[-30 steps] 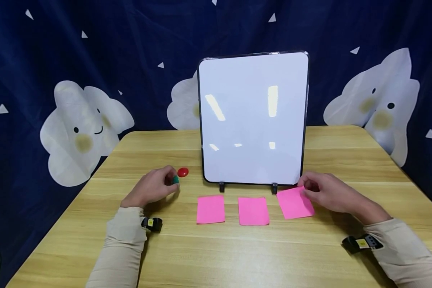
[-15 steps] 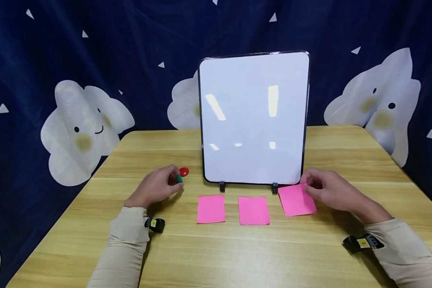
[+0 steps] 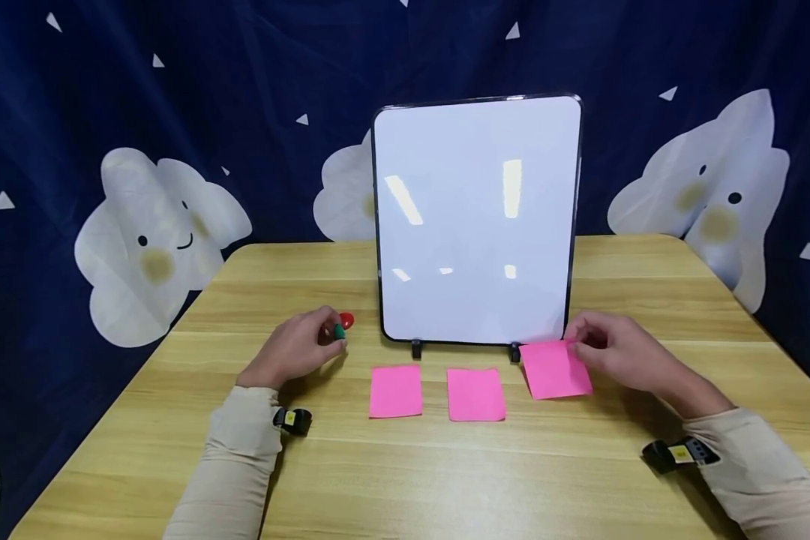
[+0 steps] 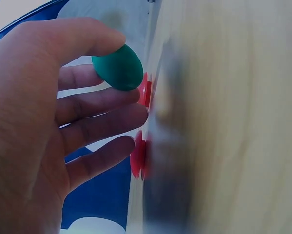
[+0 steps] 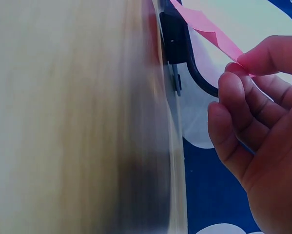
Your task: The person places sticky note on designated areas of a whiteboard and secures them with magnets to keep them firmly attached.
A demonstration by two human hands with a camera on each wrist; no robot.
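A green round magnet [image 4: 119, 68] is pinched between the thumb and fingers of my left hand [image 3: 295, 346], just above the table. Two red magnets stand behind those fingers in the left wrist view, a nearer one [image 4: 138, 155] and a farther one [image 4: 146, 90]; in the head view the hand partly covers the red [image 3: 346, 321]. My right hand [image 3: 617, 352] pinches a pink sticky note [image 3: 555, 371] by its upper right corner, lifted off the table near the whiteboard's lower right corner. Two more pink notes, a left one [image 3: 395, 391] and a middle one [image 3: 475, 395], lie flat on the table.
A whiteboard [image 3: 475, 225] with a black frame stands upright on small black feet [image 3: 416, 349] at the middle of the wooden table [image 3: 445, 480]. Behind the table hangs a dark blue curtain [image 3: 277, 60] with white clouds.
My left hand has moved slightly right with the green magnet, covering more of the red one. My right hand has raised the pink note a little, so its lower edge sits higher.
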